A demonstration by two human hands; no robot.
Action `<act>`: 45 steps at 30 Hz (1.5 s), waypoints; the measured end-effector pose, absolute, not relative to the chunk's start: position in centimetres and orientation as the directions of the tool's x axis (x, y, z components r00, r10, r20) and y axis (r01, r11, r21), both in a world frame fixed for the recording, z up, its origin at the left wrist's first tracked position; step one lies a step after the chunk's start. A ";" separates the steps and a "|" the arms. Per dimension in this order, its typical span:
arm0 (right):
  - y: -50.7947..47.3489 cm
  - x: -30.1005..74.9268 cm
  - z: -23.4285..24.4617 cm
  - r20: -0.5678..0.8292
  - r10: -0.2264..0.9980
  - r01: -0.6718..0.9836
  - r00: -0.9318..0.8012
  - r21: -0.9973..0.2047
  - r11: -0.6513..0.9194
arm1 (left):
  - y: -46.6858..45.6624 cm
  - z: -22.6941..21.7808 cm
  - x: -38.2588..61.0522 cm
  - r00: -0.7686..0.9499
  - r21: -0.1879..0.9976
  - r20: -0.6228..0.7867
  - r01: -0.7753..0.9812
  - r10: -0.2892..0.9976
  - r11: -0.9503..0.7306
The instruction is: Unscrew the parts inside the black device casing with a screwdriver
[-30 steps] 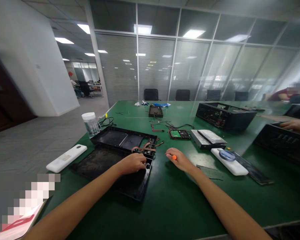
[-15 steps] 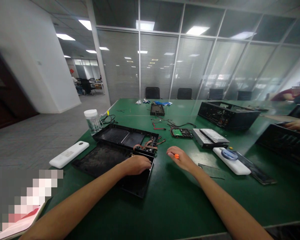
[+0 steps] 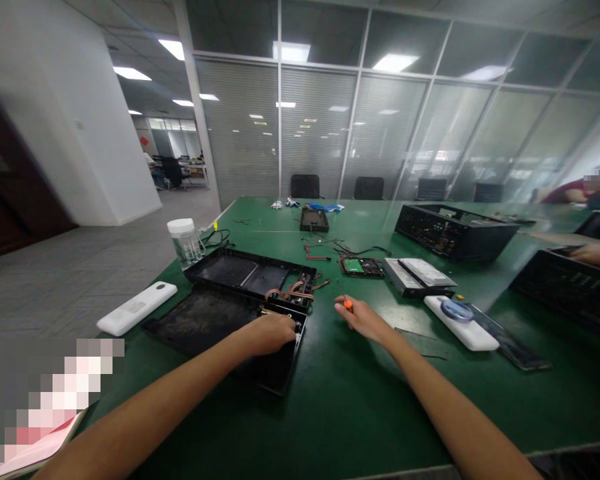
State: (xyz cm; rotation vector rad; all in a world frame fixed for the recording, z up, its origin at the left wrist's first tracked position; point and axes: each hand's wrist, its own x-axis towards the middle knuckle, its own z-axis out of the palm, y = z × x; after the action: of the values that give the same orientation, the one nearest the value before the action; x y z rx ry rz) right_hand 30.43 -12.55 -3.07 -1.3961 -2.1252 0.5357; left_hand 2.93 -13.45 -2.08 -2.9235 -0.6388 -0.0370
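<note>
My left hand (image 3: pixel 271 333) reaches into the right side of an opened black case (image 3: pixel 200 313), whose two halves lie spread flat. Its fingers are curled down by small metal parts near the case's right edge, and what they grip is hidden. Bundled brown and orange wires (image 3: pixel 293 292) lie just beyond that hand. To the right of the case, my right hand (image 3: pixel 365 319) is closed around a screwdriver (image 3: pixel 349 305) with an orange handle. Its thin dark shaft points up and away, apart from the case.
A circuit board in a dark frame (image 3: pixel 363 267), a silver drive (image 3: pixel 420 275), a white power bank (image 3: pixel 463 327) with a roll of tape on it and a dark phone (image 3: pixel 517 347) lie right. A clear jar (image 3: pixel 183 243) and white device (image 3: pixel 137 308) stand left. A co-worker's hand (image 3: pixel 597 253) touches another case.
My right hand has turned slightly, and the screwdriver's shaft now shows above it. My left hand has shifted a little left, baring more metal parts at the case edge.
</note>
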 end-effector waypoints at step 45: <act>-14.6 28.1 -1.4 0.518 0.855 0.712 -0.035 -0.587 0.385 | -12.5 -2.9 3.1 0.761 0.279 0.301 0.506 0.575 -0.816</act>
State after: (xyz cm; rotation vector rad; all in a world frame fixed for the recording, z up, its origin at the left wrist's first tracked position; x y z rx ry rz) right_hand 28.06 -14.61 -1.40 -1.3702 -1.7856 0.2081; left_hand 3.11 -12.46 -2.92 -3.1164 -0.9659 -0.6320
